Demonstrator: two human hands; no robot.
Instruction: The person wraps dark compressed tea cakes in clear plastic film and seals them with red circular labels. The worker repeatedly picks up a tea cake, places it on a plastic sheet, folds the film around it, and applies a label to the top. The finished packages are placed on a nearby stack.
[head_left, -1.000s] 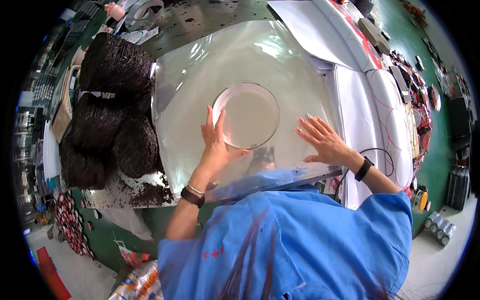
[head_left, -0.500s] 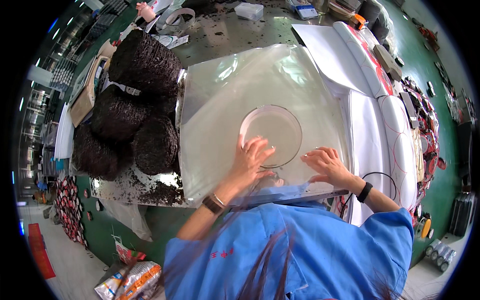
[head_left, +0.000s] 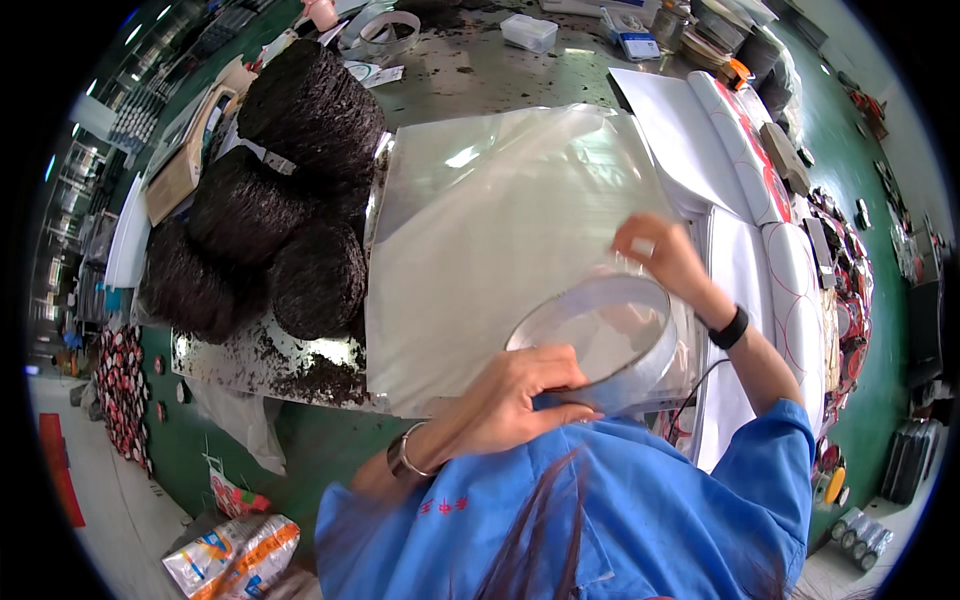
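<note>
A shallow round hoop (head_left: 655, 372) with a thin rim and pale, see-through wall is tilted up near the table's front edge, against my blue shirt. My left hand (head_left: 530, 395) grips its near left side, thumb below and fingers over the rim. I cannot tell whether a film or mesh spans it. Just above the hoop's far right rim is my right hand (head_left: 665, 255), blurred, with thumb and forefinger brought together in a loop; anything between them is too small to make out. Beneath lies a clear, glossy plastic sheet (head_left: 480, 250), flat on the table.
Several thick, dark, rough-sided round stacks (head_left: 310, 110) stand at the left, with dark crumbs (head_left: 320, 375) around them. White paper sheets (head_left: 740, 290) and rolls (head_left: 795, 300) line the right. At the back are a clear plastic box (head_left: 530, 33), a small scale (head_left: 638, 46) and a pale ring (head_left: 390, 32).
The hoop lay flat on the plastic sheet; now it is lifted, tilted and drawn toward me in my left hand. My right hand has risen and moved farther from me.
</note>
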